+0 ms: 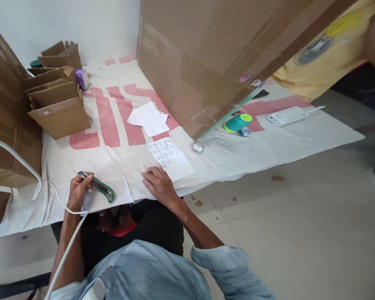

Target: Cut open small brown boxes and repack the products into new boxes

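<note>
My left hand (78,191) is closed around a green utility knife (98,186) that lies on the white cloth (121,166) near the table's front edge. My right hand (159,185) rests flat on the cloth with its fingers spread, touching the lower corner of a white sheet printed with small shapes (170,157). Both forearms reach forward from light blue rolled sleeves.
Folded cardboard boxes (58,106) stand at the left. A big taped cardboard box (212,58) looms at the back right. Loose white papers (150,118), a teal cup on its side (237,123), a white power strip (286,116), a small shiny object (197,147). A person in yellow (337,46) stands far right. A white cable (50,187) runs by my left hand.
</note>
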Demonstrator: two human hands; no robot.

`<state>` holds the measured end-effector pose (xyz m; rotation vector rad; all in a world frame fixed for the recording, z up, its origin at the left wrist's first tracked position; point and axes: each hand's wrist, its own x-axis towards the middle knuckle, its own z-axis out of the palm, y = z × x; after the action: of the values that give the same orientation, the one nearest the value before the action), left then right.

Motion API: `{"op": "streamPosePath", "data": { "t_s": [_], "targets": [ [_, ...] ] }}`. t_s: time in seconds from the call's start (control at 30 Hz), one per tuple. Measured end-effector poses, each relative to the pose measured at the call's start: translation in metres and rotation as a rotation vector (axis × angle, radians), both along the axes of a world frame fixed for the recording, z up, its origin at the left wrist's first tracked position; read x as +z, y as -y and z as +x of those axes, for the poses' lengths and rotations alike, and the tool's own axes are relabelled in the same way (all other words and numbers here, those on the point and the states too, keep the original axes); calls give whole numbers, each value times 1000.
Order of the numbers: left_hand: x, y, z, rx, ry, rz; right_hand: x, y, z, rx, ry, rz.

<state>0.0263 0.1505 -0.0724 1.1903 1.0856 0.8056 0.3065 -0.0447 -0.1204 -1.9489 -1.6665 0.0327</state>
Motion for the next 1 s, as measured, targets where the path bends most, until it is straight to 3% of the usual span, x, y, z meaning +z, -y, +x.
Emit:
{"op": "streamPosePath", "data": {
  "t_s": [0.4,0.57,1.0],
  "targets": [
    [4,5,0,-21,8,16,-13,3,-6,-47,-68,173],
    [4,6,0,-15,18,8,-14,-5,-8,-105,-81,165],
    [3,7,-1,-23,6,19,-8,-10,-14,-51,-91,143]
  ]
}}
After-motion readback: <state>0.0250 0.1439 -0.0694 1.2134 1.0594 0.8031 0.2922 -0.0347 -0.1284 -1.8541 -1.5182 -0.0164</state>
